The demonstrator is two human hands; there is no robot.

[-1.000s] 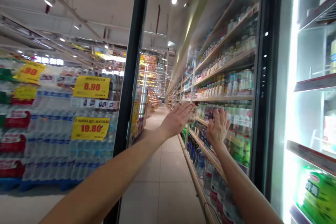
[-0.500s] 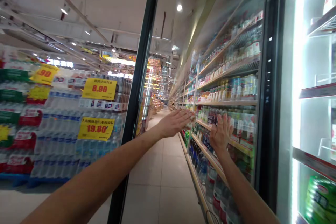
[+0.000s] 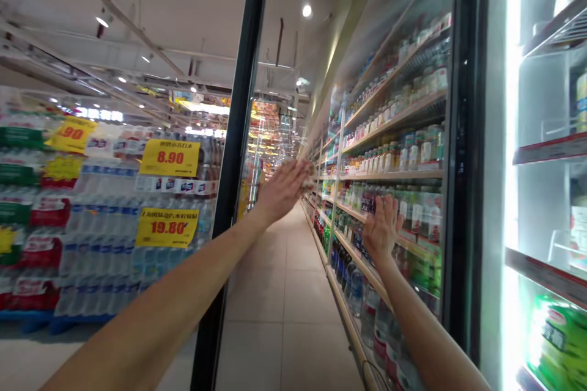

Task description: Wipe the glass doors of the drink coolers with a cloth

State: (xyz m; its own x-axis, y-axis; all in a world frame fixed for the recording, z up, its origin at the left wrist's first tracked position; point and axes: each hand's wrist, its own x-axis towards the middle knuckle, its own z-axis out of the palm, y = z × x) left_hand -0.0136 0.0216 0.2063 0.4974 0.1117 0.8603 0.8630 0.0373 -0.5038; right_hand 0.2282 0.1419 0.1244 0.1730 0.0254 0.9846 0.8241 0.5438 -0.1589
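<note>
My left hand [image 3: 282, 192] lies flattened over a pale, crumpled cloth [image 3: 308, 175], pressing it to the glass door [image 3: 316, 61]. Only the cloth's edges show past my fingers. On the right side of the same pane, my right hand [image 3: 380, 229] rests with its fingers up and outstretched, holding nothing. The door stands swung open, with a dark frame [image 3: 236, 153] along its left side. Bottle-filled shelves [image 3: 394, 174] appear in or through the glass behind my hands.
To the right is a lit refrigerated cabinet [image 3: 541, 195] with shelves and a green drink pack [image 3: 557, 342]. Stacked bottled water [image 3: 96, 232] with yellow price signs [image 3: 167, 227] stands on the left. A tiled floor [image 3: 257, 330] runs down the aisle.
My left hand has slid the cloth leftward and up across the glass. My right hand stays at about the same place on the pane. The view has shifted slightly.
</note>
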